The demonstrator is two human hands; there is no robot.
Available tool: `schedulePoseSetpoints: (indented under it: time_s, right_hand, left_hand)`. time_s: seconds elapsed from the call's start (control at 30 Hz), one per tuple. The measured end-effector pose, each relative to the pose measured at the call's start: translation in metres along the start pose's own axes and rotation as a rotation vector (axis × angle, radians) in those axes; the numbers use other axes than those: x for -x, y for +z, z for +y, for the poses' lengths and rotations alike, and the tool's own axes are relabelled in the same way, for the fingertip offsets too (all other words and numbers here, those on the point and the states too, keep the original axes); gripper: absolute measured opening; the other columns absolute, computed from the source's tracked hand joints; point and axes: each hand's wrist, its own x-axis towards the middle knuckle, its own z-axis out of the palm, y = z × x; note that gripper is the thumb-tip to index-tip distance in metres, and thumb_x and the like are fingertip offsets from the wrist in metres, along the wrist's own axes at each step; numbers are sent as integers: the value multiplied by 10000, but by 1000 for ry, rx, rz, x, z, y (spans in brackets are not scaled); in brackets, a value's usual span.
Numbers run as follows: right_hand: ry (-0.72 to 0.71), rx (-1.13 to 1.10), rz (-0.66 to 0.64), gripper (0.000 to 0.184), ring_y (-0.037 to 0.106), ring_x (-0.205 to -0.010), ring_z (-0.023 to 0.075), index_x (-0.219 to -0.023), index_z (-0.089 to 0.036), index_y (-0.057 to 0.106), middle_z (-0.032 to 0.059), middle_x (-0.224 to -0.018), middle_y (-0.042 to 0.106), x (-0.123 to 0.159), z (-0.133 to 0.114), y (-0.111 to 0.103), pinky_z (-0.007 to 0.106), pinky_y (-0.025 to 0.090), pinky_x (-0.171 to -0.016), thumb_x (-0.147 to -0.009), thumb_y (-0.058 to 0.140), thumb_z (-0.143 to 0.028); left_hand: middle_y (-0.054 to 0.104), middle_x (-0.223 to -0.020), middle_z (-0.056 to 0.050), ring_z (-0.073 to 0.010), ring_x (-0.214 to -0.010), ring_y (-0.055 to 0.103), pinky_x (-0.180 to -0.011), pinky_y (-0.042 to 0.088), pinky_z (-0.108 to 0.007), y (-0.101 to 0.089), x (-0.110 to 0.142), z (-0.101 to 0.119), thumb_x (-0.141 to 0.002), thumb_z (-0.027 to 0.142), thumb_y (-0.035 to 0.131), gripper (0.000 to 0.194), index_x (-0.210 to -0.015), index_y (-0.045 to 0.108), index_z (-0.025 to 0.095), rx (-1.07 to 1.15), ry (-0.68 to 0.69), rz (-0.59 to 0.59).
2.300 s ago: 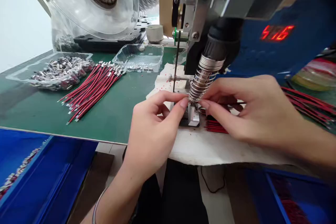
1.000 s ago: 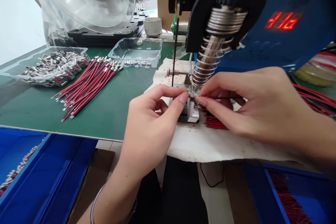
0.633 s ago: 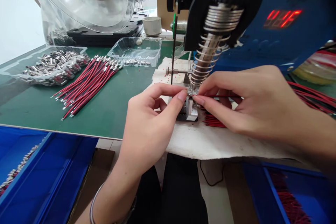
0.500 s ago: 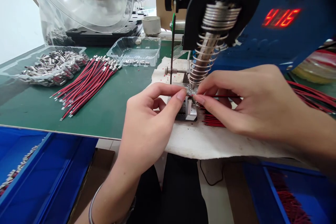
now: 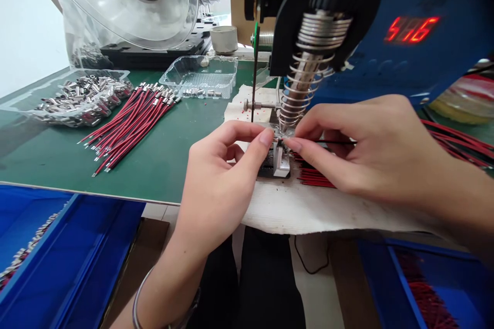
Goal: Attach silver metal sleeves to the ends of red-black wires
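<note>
Under the soldering iron (image 5: 299,82), at a small metal fixture (image 5: 282,160), both my hands work close together. My left hand (image 5: 222,175) is closed in a pinch on a small metal connector, mostly hidden by thumb and forefinger at the fixture's left side. Opposite it, my right hand (image 5: 363,149) pinches a thin red-and-black wire (image 5: 335,142), whose end lies at the fixture below the iron's tip. The exact contact between wire, connector and tip is too small to make out. More red-and-black wires (image 5: 314,175) lie beneath my right hand on a pale cloth (image 5: 285,211).
On the green table (image 5: 154,175) lies a bundle of wires with connectors (image 5: 131,123). Behind it stand a clear tray of metal connectors (image 5: 50,113) and another clear tray (image 5: 198,79). A blue machine (image 5: 366,67) with red digits stands right; blue bins (image 5: 73,247) sit below the table edge.
The red display has gone from 416 to 516. Both hands stay pinched at the fixture with barely any movement; the view has shifted slightly.
</note>
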Motion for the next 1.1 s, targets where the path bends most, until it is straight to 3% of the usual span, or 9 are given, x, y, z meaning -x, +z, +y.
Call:
schedulePoseSetpoints:
  time_s: [0.6,0.9,1.1]
  right_hand:
    - [-34,-15,6,158,564,-531,117,-830,-202,703,-20,-653,686,-1,1,-4,304,382,-587,-975,641,-204]
    - [39,30,-48,168,581,-566,149,-852,-219,752,-12,-723,741,0,4,-3,342,321,-567,-956,627,-264]
    - [28,46,1,180,527,-522,132,-795,-198,736,-13,-668,712,1,2,-3,338,307,-550,-945,647,-238]
  left_hand:
    - [763,-871,40,-60,-549,446,-548,423,-218,-1,0,-1,-960,386,835,133,-903,815,266,-34,19,6]
    - [638,-654,26,-109,-538,470,-537,419,-259,-1,0,-3,-958,401,829,148,-918,832,258,-71,28,39]
    - [751,-814,5,-101,-585,526,-542,432,-243,0,0,-3,-950,388,836,151,-907,820,244,-64,36,33]
